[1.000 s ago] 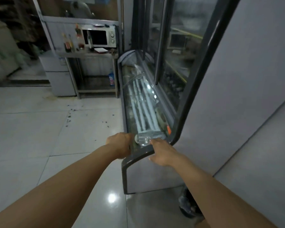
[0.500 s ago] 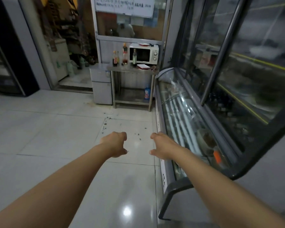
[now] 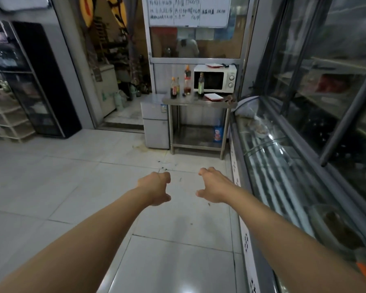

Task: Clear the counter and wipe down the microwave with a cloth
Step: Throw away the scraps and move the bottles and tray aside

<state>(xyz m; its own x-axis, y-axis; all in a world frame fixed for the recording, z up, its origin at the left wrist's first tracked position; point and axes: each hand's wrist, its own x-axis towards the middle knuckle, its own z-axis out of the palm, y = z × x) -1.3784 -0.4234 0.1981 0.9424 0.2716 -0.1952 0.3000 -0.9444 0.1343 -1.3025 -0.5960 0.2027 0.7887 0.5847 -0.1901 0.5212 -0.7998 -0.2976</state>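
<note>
A: Steel table (image 3: 199, 101) at upper centre carries the white microwave (image 3: 215, 81), sauce bottles (image 3: 187, 79) and a red-edged tray (image 3: 213, 96)?
B: Yes, beyond pale glossy floor tiles (image 3: 72, 187). Left hand (image 3: 155, 188) and right hand (image 3: 212, 186) hover mid-frame, fingers loosely curled, holding nothing. Glass display case (image 3: 283, 166) runs along the right.
</note>
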